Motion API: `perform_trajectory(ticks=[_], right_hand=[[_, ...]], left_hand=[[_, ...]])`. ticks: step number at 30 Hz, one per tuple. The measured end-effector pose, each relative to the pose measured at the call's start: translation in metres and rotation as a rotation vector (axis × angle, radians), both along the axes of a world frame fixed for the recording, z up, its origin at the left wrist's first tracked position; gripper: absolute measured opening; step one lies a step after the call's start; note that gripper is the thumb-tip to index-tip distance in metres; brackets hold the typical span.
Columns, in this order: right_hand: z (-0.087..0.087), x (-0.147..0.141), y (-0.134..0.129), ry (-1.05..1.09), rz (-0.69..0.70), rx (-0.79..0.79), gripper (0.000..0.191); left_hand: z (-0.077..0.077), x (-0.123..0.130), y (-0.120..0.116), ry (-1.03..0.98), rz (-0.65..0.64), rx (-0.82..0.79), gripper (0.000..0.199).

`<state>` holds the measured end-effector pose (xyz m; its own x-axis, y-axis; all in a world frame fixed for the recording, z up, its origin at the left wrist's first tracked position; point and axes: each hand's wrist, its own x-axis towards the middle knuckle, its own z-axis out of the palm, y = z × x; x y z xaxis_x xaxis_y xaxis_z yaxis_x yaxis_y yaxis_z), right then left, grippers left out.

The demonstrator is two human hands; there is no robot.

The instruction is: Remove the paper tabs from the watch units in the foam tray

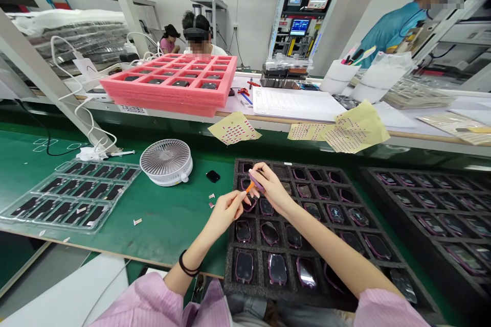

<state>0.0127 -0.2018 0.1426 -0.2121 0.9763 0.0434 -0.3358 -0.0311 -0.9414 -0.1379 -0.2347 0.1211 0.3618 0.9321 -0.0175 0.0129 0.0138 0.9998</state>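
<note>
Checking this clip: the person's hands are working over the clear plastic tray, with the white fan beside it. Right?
No: the left hand and right hand are over the black foam tray, not the clear plastic tray, as the head view shows. The white fan does sit beside the clear plastic tray.

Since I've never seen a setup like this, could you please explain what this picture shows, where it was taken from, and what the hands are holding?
This view comes from a camera worn on a person's head, looking down at their own bare hands. The right hand holds a small purple piece with an orange tip, and the left hand is raised close to that tip. Beneath them lies a black foam tray, its compartments holding dark, pink-edged pieces. On the green mat sit a white fan and a clear plastic tray of black pieces. A co-worker sits beyond a pink foam tray.
</note>
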Motion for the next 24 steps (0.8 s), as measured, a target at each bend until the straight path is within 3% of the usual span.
perform_trajectory(ticks=[3, 7, 13, 18, 21, 24], right_hand=[[-0.002, -0.001, -0.001, 0.029, 0.037, -0.02, 0.03], [-0.006, -0.01, -0.005, 0.321, 0.181, -0.211, 0.039], [-0.005, -0.014, -0.006, 0.399, 0.187, -0.261, 0.038], [-0.007, -0.02, -0.013, 0.242, 0.03, -0.146, 0.031], [-0.016, -0.025, -0.016, 0.052, -0.02, -0.063, 0.03], [-0.027, -0.013, -0.001, -0.116, -0.137, 0.034, 0.03]], left_hand=[[0.003, -0.001, 0.0, -0.015, -0.03, -0.04, 0.048], [0.004, 0.003, -0.001, -0.096, -0.011, -0.035, 0.049], [0.0, 0.002, -0.002, -0.129, 0.028, -0.053, 0.051], [0.002, 0.004, 0.004, -0.152, 0.147, -0.041, 0.048], [0.002, 0.009, 0.006, -0.157, 0.15, -0.036, 0.047], [-0.005, 0.005, 0.006, -0.149, 0.13, -0.049, 0.048]])
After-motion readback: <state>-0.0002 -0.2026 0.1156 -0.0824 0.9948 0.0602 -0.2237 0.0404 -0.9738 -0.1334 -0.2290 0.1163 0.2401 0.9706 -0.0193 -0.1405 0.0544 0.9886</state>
